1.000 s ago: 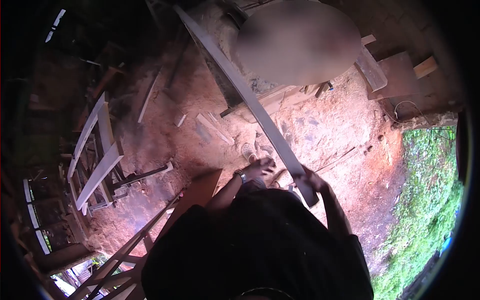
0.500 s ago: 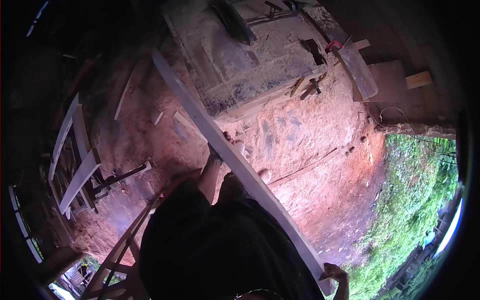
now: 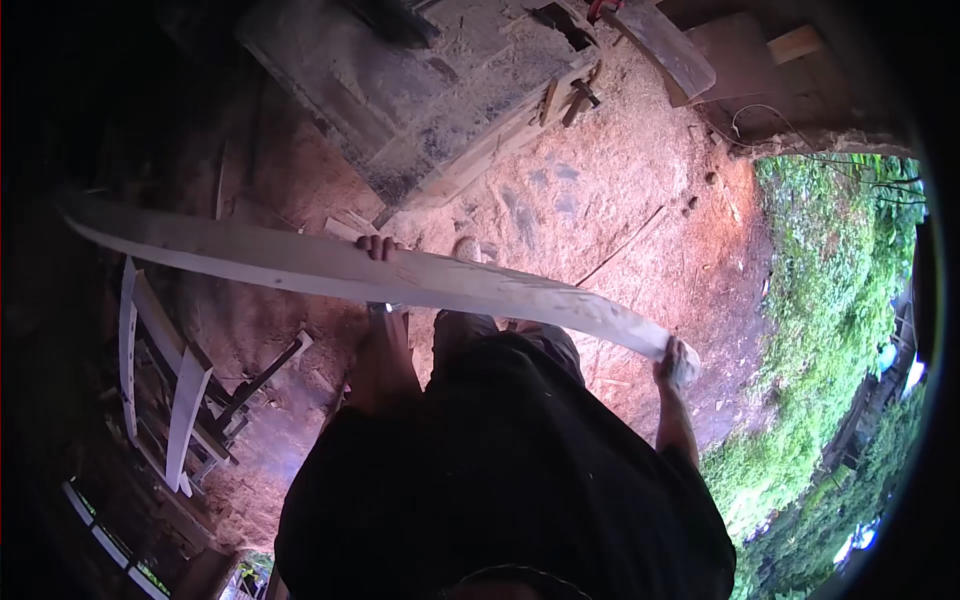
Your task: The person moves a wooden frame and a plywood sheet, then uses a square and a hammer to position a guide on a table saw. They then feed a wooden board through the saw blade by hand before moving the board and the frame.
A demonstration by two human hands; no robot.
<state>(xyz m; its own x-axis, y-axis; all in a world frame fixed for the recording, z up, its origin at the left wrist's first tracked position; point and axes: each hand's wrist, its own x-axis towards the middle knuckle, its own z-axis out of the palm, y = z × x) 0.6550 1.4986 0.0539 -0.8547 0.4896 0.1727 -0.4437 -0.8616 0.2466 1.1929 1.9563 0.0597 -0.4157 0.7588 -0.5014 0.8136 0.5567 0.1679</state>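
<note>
A long, pale wooden plank (image 3: 450, 283) lies crosswise in front of my body and looks curved through the wide lens. My left hand (image 3: 377, 247) grips it left of its middle; the fingers curl over the far edge and the palm is hidden beneath. At the plank's right end my right hand (image 3: 678, 362) is closed around the wood. The left end reaches out into the dark, above the stacked timber. Below the plank, my legs and feet show in part.
A dusty workbench (image 3: 440, 110) stands ahead, with a hammer (image 3: 585, 92) at its edge. Cut boards (image 3: 188, 405) are piled at the left. Sawdust covers the ground (image 3: 630, 200). Green plants (image 3: 820, 260) grow on the right, below a board (image 3: 665, 45) at the top right.
The plank has swung from a steep diagonal to nearly crosswise. My right hand has come up and forward with its end, and my left hand still holds it. The view has turned a little.
</note>
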